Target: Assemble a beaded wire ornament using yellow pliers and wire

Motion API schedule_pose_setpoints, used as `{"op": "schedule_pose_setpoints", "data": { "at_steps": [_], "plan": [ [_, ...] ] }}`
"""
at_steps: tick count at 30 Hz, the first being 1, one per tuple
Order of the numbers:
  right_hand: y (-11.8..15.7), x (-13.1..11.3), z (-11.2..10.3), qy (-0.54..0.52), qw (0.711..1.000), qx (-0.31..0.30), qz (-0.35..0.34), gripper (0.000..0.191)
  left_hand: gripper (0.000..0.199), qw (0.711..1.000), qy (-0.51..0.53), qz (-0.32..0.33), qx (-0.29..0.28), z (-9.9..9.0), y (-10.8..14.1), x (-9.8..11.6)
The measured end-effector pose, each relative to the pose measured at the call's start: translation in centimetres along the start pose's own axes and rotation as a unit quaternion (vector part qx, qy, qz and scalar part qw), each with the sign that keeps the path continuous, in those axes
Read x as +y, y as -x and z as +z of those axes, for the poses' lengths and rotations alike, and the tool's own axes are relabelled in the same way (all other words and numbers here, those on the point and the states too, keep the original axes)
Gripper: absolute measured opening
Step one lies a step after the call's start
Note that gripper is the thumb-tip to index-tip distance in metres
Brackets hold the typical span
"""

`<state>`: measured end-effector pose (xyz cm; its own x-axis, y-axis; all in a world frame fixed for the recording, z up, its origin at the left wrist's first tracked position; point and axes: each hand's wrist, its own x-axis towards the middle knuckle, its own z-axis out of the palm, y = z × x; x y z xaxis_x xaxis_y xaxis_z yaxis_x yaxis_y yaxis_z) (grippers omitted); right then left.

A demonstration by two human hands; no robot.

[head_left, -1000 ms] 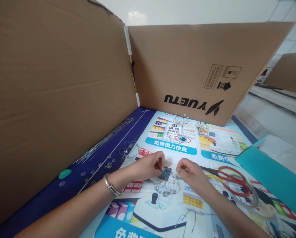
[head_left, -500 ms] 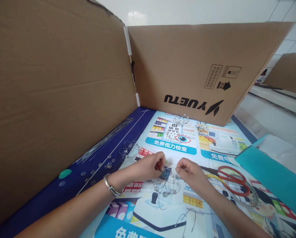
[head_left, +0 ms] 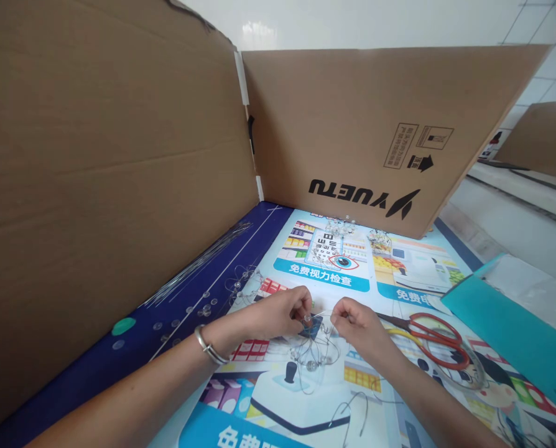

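My left hand (head_left: 290,313), with a silver bangle (head_left: 209,346) at the wrist, pinches a clear bead on a looped wire piece. The wire piece with clear beads (head_left: 311,364) hangs below my fingers over the printed sheet. To its right, my right hand (head_left: 352,318) is closed on a thin pale wire (head_left: 323,313) that stretches between both hands. The fingertips of the two hands are a short gap apart. Red-handled scissors (head_left: 439,341) lie beside my right hand, their dark blades pointing towards it.
Cardboard panels (head_left: 352,112) stand at the left and back. Loose clear beads (head_left: 206,309), a green disc (head_left: 124,326) and straight wires (head_left: 198,261) lie at left. Beaded wire pieces (head_left: 340,226) sit at the back. A teal folder (head_left: 506,323) is at right, cut wires (head_left: 352,410) in front.
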<state>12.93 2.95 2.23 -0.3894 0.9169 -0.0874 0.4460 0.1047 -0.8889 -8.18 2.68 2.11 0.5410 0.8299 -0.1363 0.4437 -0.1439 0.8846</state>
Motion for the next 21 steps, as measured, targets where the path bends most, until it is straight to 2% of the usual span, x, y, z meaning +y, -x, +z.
{"op": "schedule_pose_setpoints", "data": {
  "at_steps": [10, 21],
  "plan": [
    [0.01, 0.2, 0.1, 0.004, 1.0, 0.003, -0.006, 0.01, 0.034, 0.999, 0.048, -0.014, -0.016, 0.08, -0.15, 0.06],
    [-0.06, 0.22, 0.09, 0.01, 1.0, 0.005, -0.007, 0.01, 0.033, 0.998, 0.054, -0.008, -0.015, 0.06, -0.18, -0.06]
  ]
}}
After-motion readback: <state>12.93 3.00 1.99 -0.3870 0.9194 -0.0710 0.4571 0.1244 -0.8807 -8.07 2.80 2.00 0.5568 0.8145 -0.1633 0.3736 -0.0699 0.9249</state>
